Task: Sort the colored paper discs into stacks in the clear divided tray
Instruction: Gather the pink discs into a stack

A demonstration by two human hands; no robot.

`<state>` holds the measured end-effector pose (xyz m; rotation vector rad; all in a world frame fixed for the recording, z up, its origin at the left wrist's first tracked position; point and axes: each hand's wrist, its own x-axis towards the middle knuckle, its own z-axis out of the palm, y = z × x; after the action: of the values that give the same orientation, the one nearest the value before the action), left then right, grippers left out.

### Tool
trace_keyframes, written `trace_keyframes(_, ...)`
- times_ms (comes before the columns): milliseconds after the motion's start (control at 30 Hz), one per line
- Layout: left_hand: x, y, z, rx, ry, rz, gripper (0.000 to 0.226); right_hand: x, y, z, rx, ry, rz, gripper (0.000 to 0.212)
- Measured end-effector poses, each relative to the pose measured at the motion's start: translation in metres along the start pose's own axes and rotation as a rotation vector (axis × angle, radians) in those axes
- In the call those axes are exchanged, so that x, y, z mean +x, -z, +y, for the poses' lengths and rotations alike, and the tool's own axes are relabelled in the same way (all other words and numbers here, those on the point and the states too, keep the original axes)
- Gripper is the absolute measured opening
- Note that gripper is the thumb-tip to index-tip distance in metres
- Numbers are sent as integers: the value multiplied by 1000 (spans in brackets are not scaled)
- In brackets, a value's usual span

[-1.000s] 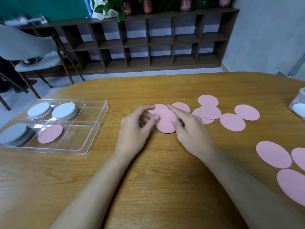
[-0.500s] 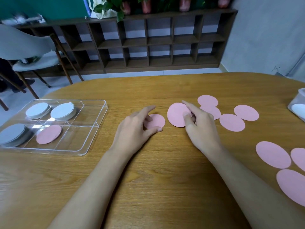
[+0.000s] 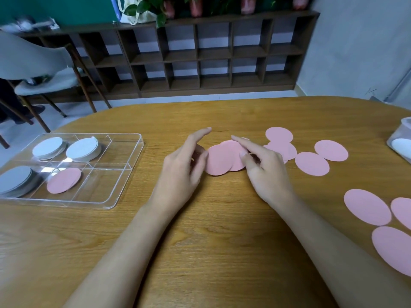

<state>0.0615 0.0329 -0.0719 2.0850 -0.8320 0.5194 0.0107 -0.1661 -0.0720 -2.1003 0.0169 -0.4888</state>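
Step in hand, as judged: a small pile is being squared up before transfer.

- Two overlapped pink paper discs [image 3: 222, 158] lie flat on the oval wooden table [image 3: 222, 252] between the hands. Edges are offset, so they are not yet aligned.
- Left hand [image 3: 182, 172]: fingers straight and apart, thumb touching the pile's left edge, nothing clamped.
- Right hand [image 3: 264, 167]: index finger laid across the top of the pile, thumb pressed at its right edge, so the pile looks pinched there. The other fingers are curled and contact underneath is hidden.
- The clear divided plastic tray [image 3: 66, 202] is well apart to the left. A single pink disc [image 3: 64, 180] lies in the front middle compartment. Stacks of white round discs [image 3: 47, 147] occupy three other compartments.

To be done well:
- The upper disc should be slid over the lower until the rims match, then trued by a light squeeze from both sides.
- Pressure should be kept low, since thin paper is likely to buckle or crease.
- The loose pink discs [image 3: 311, 163] just beside the right hand could be gathered into the same pile first, which means fewer trips.
- The pile should be lifted by an edge pinch, not scraped off flat.
- It should be set onto the pink disc in the tray, never onto white.
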Motion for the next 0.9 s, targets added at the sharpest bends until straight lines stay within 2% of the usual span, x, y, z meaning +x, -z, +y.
trace_keyframes(100,-2,-7,0,-77,95,-16,57,-1,-4,1,-32,42,-64,41)
trace_keyframes(233,-2,-12,-4,-170,279,8,48,0,-6,3,-25,52,-75,41)
trace_keyframes(333,-2,-13,-3,-231,335,12,50,0,-6,5,-37,58,-78,42)
trace_keyframes(533,-6,-15,0,-246,350,-1,54,-5,-4,0,-78,86,-135,41)
trace_keyframes(700,-7,-15,4,-241,325,-10,53,-5,-1,3,-183,119,-106,48)
trace_keyframes(800,-6,-20,5,-171,298,-66,50,-7,20,2,-195,82,-51,47)
trace_keyframes(900,-1,-30,3,-27,195,-189,49,-10,49,8,-221,63,-31,46)
